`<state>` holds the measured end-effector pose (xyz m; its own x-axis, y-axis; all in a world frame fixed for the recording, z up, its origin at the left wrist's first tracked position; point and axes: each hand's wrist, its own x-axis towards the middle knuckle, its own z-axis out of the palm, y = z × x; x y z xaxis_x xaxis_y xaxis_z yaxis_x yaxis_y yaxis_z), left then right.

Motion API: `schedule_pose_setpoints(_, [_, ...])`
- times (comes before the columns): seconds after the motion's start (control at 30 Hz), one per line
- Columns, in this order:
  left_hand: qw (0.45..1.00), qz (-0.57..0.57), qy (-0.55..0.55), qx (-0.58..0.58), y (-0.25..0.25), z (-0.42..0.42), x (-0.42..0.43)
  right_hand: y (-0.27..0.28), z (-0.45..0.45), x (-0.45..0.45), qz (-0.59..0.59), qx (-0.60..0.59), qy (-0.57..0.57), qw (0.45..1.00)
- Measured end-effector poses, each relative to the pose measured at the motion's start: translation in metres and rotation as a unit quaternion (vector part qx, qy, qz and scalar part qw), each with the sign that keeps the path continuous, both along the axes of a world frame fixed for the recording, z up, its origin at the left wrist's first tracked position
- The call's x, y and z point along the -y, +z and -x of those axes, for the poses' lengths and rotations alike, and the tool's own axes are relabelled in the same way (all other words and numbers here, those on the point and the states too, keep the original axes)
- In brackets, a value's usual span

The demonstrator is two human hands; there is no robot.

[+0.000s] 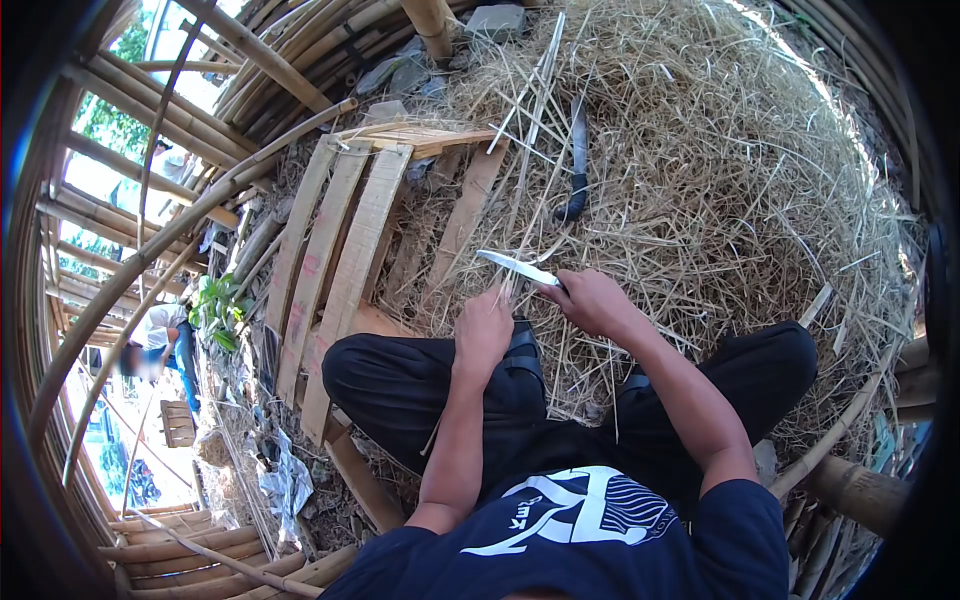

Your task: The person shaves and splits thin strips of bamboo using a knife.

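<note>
My right hand [592,302] is closed round the dark handle of a knife [520,268], its pale blade pointing up and to the left. Just left of it, my left hand [483,325] is closed on a thin bamboo strip [513,287], and the blade lies across the strip's upper part. Both hands are above my crossed legs. A second, larger blade with a black handle [571,200] rests on the straw beyond the hands. Long pale strips [542,85] lie on the straw near it.
A slatted wooden crate [345,245] stands at the left. Straw [690,150] covers the ground ahead and right. Bamboo poles [200,215] frame the left side, with a bent-over person [160,335] beyond them. A thick bamboo pole [860,490] is at the lower right.
</note>
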<state>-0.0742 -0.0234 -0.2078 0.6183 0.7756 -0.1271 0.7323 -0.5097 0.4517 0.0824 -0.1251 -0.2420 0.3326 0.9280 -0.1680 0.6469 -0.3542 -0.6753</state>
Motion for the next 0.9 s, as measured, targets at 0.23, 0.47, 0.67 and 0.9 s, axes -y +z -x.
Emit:
schedule_pose_setpoints(0.23, [0.998,0.016,-0.008,0.063,-0.014,0.009,0.002,-0.002,-0.006,-0.006,-0.02,0.027,0.016,0.999])
schedule_pose_setpoints(0.47, [0.999,0.015,-0.023,0.038,-0.017,0.012,0.006,0.01,-0.023,-0.006,0.001,-0.02,0.106,0.994])
schedule_pose_setpoints(0.67, [0.994,0.041,-0.052,0.092,-0.025,0.012,0.01,-0.007,-0.021,-0.004,0.017,-0.087,0.133,0.987])
schedule_pose_setpoints(0.9, [0.998,0.031,-0.027,0.044,-0.043,0.01,0.012,-0.03,-0.034,-0.008,0.002,0.005,0.137,0.991])
